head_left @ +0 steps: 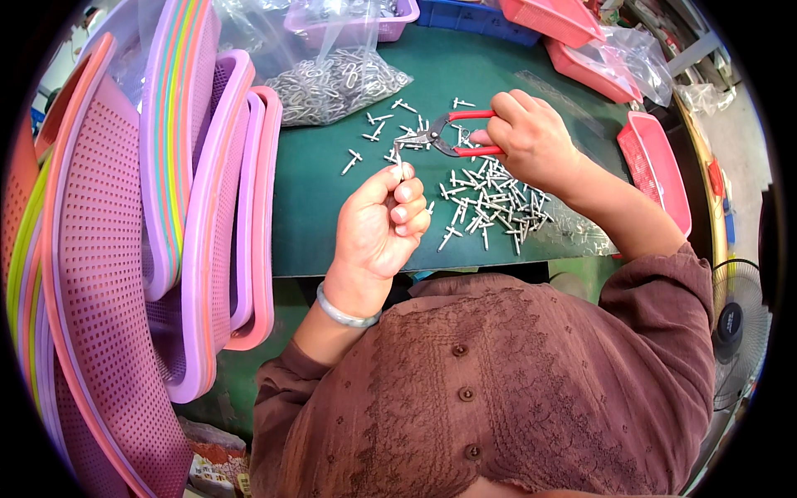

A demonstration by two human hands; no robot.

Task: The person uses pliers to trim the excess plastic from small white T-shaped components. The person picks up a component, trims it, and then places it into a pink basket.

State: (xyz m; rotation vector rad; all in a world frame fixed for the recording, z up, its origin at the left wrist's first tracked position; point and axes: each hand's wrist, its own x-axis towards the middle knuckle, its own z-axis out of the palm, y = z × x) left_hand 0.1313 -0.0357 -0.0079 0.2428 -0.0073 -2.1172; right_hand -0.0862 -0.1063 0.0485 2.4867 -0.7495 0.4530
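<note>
The left hand (378, 222), fingers clamped on a pale pin (398, 160) at the tips of red-handled pliers (445, 138), should stay square while the right hand (530, 137), fingers curled round the handles (478, 152), squeezes evenly.

This looks like a small assembly workshop: a green worktop (311, 224) carries a heap of small silvery fittings (500, 202) and a clear bag (336, 87) of bent-wire pieces, with red-handled pliers (446, 136) held above it. Nested perforated plastic baskets (100, 216) crowd the left; a caged fan (730, 328) stands at near right.
</note>
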